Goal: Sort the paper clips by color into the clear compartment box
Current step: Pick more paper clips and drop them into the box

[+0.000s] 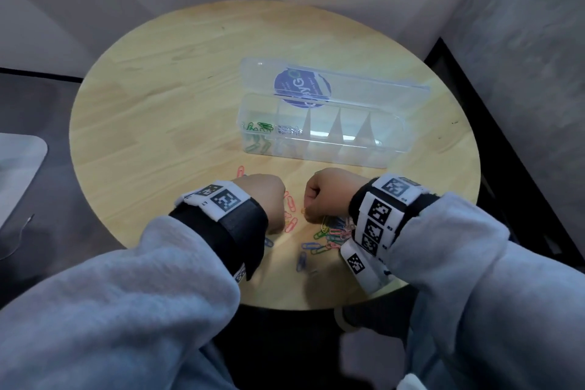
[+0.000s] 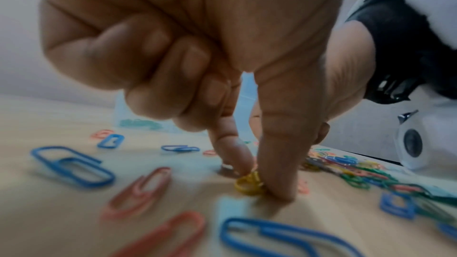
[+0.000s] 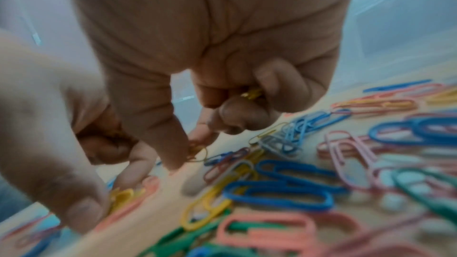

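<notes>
**Both your hands pinch yellow clips from the loose pile; the box lies beyond your knuckles**

Nearest you, under and between your wrists, the loose paper clips (image 1: 319, 239) lie scattered on the round wooden table (image 1: 152, 111): blue, pink, green and yellow ones, thickest beneath your right wrist, thinner toward your left. A few blue clips (image 1: 302, 260) lie closest to the table's near edge, just behind both hands.

Your left hand (image 1: 266, 203) is curled knuckles-up, its tips down on the wood. In the left wrist view your thumb and forefinger (image 2: 279, 163) pinch a yellow clip (image 2: 248, 183) against the table, the other fingers folded into the palm. Blue and pink clips lie flat around that pinch, apart from it.

Your right hand (image 1: 329, 193) is curled the same way, just beside your left, a narrow gap between them. In the right wrist view its thumb and forefinger (image 3: 158, 134) close on a thin yellow clip (image 3: 197, 151) at the pile's edge, and more yellow clips (image 3: 252, 93) show tucked under the folded fingers.

A pink clip (image 1: 241, 171) lies just beyond your left hand.

Farther out, well beyond both sets of knuckles and more in front of your right hand, stands the clear compartment box (image 1: 319, 136), its lid (image 1: 348, 82) open and tilted away from you. Green clips (image 1: 258, 136) fill the compartment on your left end; the next one holds pale clips (image 1: 288, 130) whose colour you cannot tell.
</notes>
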Motion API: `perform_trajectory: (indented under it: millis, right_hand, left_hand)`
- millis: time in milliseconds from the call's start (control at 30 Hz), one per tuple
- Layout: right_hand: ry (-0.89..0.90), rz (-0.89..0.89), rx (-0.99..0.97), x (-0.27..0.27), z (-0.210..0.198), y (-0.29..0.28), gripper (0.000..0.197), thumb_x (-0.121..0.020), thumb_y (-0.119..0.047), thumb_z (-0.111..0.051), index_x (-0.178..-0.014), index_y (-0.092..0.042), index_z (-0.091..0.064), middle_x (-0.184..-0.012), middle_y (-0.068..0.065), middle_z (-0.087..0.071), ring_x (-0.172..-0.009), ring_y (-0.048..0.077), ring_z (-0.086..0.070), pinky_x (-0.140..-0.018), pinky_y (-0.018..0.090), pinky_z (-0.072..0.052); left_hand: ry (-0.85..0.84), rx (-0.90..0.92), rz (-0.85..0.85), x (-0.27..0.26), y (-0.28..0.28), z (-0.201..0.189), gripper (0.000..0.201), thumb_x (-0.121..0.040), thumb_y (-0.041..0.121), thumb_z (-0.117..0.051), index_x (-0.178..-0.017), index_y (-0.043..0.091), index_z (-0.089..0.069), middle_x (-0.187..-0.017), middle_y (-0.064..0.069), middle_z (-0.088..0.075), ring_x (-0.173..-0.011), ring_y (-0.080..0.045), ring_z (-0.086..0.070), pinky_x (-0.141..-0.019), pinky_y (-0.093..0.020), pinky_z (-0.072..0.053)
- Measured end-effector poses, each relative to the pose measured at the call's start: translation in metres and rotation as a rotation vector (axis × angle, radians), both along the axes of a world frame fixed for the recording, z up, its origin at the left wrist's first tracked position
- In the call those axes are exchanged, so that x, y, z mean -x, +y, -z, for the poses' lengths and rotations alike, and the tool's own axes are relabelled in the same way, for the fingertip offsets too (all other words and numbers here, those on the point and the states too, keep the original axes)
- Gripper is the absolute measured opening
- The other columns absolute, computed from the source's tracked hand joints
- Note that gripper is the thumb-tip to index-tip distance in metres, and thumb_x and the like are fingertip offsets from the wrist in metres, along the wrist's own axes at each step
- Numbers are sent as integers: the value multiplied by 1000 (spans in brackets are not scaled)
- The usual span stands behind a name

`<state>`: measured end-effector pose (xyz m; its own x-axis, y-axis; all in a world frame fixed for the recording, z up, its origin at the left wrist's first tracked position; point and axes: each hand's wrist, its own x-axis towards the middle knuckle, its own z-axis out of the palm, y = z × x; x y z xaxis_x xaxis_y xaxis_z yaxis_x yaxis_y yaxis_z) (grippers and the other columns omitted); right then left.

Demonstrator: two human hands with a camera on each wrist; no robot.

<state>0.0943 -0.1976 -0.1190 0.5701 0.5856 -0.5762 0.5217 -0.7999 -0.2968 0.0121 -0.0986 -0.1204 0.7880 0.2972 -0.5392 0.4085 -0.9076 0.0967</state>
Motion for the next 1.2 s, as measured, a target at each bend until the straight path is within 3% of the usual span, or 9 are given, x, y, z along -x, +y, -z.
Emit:
perform_trajectory:
  millis: [300,400,500,600,700,767,967,1100,1200]
  right_hand:
    - [215,238,-237,-17,-9,-31,13,-77,-13,-67,-67,-18,-61,-73,6,-63,-63,17,-51,-52,23,-41]
    - [301,314,-314,-21,-11,-43,19,-80,-8,-66,-65,-14,-57,-58,2,-58,-52,13,-51,-48,19,-43]
    - [435,420,-444,-26,-17,-53,25,-84,5,-59,-65,-9,-49,-52,3,-56,-43,10,-52,-41,16,-44]
    - [583,510,-580,-30,-21,-60,28,-85,12,-51,-66,-8,-45,-56,8,-56,-40,9,-53,-38,17,-42]
    - [727,580,-720,-37,-31,-59,24,-87,14,-44,-76,-6,-52,-61,9,-48,-45,12,-48,-37,17,-39]
    - [790,619,-804,-45,-39,-57,25,-89,12,-39,-79,-5,-55,-63,8,-45,-49,14,-46,-39,16,-39]
    - [917,787,-942,-61,-46,-45,23,-90,9,-32,-82,-2,-50,-72,11,-44,-57,17,-48,-44,17,-47]
    - [925,864,-1021,-75,-48,-34,18,-91,6,-35,-87,1,-51,-83,14,-49,-71,22,-51,-58,21,-52]
    - [938,902,-1084,-86,-44,-25,14,-91,3,-38,-86,-3,-50,-79,11,-45,-69,19,-45,-64,23,-44]
  left_hand:
    - [21,47,-23,3,-3,-2,21,-72,13,-62,-90,9,-73,-74,-2,-60,-67,-21,-53,-50,-20,-35]
    - [-25,156,-98,7,3,-2,10,-71,16,-64,-76,13,-71,-65,0,-60,-61,-19,-53,-56,-20,-40]
    - [-118,440,-256,7,19,-7,15,-72,14,-70,-60,16,-61,-54,1,-56,-50,-16,-51,-53,-19,-42]
    - [-249,812,-493,7,23,-15,27,-79,-1,-67,-60,12,-53,-42,5,-55,-35,-4,-49,-40,-13,-42]
    - [-386,1178,-788,6,17,-24,27,-71,-9,-63,-63,10,-46,-50,-3,-61,-40,-5,-58,-41,-13,-49]
    - [-472,1266,-888,-1,15,-28,29,-77,-11,-57,-62,10,-43,-53,-6,-61,-39,-7,-58,-40,-13,-49]
    - [-566,1261,-916,-32,7,-44,35,-87,-12,-44,-64,13,-40,-46,-4,-61,-38,-7,-58,-37,-12,-47]
    - [-579,1181,-881,-58,9,-52,32,-86,-12,-48,-65,11,-44,-63,-10,-58,-41,-7,-61,-41,-13,-50]
    - [-593,1137,-837,-76,10,-56,28,-87,-11,-51,-68,9,-48,-70,-11,-57,-51,-10,-62,-47,-13,-53]
